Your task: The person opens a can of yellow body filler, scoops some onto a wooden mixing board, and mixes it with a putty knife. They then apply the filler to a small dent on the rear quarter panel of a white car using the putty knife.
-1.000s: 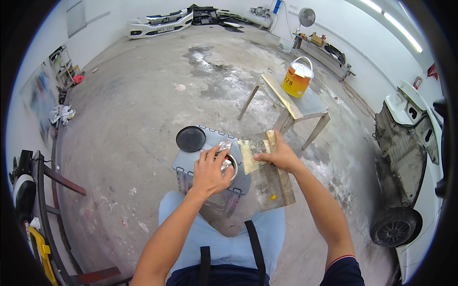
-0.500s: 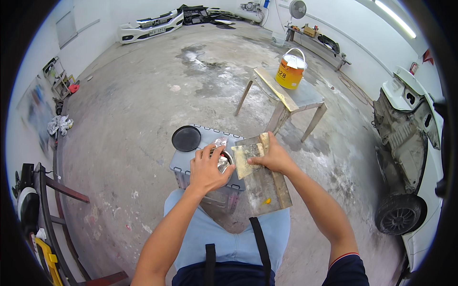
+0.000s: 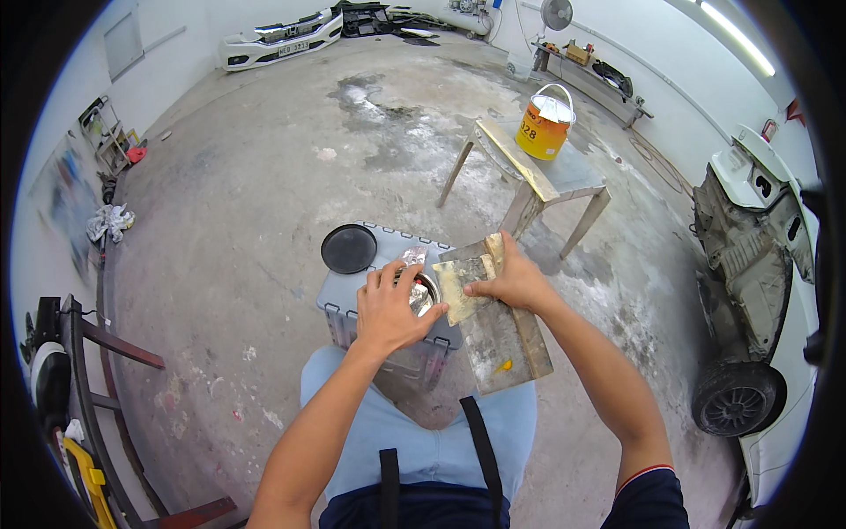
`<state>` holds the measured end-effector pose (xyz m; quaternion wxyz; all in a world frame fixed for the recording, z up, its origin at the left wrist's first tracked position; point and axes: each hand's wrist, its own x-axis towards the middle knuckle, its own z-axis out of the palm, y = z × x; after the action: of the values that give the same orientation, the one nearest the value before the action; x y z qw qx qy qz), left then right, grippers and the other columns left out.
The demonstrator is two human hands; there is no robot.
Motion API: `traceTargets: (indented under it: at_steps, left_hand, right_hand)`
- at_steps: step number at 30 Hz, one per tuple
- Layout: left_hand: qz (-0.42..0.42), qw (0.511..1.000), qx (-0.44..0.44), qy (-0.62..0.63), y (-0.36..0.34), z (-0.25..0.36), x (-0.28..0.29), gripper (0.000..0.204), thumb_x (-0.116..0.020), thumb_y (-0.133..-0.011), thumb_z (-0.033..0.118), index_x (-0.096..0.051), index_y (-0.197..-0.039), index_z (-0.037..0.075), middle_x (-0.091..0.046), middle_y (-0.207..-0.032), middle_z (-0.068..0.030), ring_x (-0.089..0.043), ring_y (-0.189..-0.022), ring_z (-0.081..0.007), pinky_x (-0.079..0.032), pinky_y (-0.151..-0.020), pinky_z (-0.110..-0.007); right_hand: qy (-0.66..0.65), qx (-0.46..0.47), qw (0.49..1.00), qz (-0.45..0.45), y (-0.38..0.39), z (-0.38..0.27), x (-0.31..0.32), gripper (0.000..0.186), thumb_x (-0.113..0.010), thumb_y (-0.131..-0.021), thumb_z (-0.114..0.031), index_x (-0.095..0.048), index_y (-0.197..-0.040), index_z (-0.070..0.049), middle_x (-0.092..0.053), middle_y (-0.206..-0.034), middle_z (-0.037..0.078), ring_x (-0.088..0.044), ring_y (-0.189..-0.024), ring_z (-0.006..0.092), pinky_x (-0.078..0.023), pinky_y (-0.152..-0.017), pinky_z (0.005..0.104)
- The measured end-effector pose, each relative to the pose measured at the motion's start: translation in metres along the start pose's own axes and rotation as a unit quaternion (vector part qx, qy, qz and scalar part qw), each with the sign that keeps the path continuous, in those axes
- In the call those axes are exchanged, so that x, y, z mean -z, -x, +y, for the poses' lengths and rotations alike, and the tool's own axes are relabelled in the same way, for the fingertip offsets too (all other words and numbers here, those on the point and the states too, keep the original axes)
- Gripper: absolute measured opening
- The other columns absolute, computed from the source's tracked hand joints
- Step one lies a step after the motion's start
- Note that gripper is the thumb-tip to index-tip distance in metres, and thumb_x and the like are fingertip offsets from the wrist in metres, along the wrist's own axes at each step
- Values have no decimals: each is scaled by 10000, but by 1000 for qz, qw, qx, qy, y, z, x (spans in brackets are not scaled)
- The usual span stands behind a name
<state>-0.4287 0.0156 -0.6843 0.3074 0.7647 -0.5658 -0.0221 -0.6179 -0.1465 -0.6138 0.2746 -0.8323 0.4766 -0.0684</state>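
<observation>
I'm running this remotely: left hand (image 3: 385,310) gripping tin (image 3: 435,285), 9 o'clock from right hand (image 3: 518,280); that one's pinching spreader (image 3: 456,291) onto board (image 3: 491,339). Worrying tilt might be sliding yellow dab (image 3: 503,365) off 6 o'clock end.

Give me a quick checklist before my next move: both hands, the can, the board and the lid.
1. Left hand at the can: ok.
2. Left hand's grip firm: cannot tell.
3. Right hand holding the board and flat scraper: ok.
4. Black lid off the can: ok, on the gray box.
5. Can's inside fully visible: not ok, partly hidden by the left hand.
</observation>
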Motion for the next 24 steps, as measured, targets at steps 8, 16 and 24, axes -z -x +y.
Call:
traceTargets:
  at_steps: [8,16,24]
  left_hand:
    - [-22,1000,4,-20,-6,5,7,728,-798,-808,627,-633,-1352,172,-553,-1396,-96,-513,-1276,-345,-430,-1021,-509]
    - [-58,998,-23,3,-21,-2,7,549,-729,-917,508,-655,-1248,77,-592,-1281,-131,-553,-1191,-346,-425,-1006,-481]
    - [8,996,-93,12,-23,-4,1,347,-652,-967,279,-664,-1219,41,-609,-1243,-127,-537,-1193,-342,-408,-1033,-474]
  right_hand:
    - [90,9,996,-17,-5,-12,8,1360,-945,-617,-545,-234,-1531,167,-658,-1218,396,-680,-1162,478,-560,-973,453]
    - [118,22,992,-21,-10,-21,14,1308,-945,-613,-546,-286,-1482,176,-675,-1172,389,-695,-1121,474,-569,-947,452]
    - [48,4,999,-23,-11,-9,8,1337,-962,-603,-518,-275,-1521,170,-656,-1246,381,-672,-1189,461,-550,-991,441]
